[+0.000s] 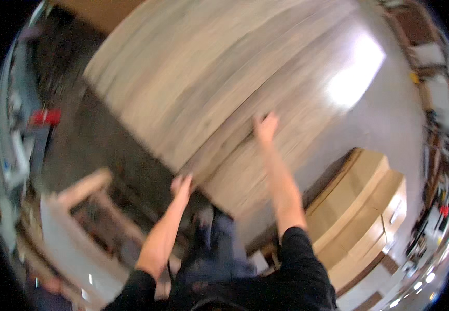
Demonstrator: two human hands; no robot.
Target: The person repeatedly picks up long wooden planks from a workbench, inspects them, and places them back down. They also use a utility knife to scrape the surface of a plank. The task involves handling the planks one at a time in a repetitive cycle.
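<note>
A long wood-grain plank in grey-brown lies slantwise in front of me, over a broad surface of similar boards. My left hand is closed around the plank's near end, at the edge of the boards. Farther along, my right hand is closed at the plank's right edge, with its fingertips partly hidden. A dark shadow line runs under that edge between my hands. Motion blurs the fine detail.
Long brown cardboard boxes stand at the right. A wooden frame is at the lower left, near a red object. Bright light reflects off the surface at the far right. Cluttered shelving lines the right rim.
</note>
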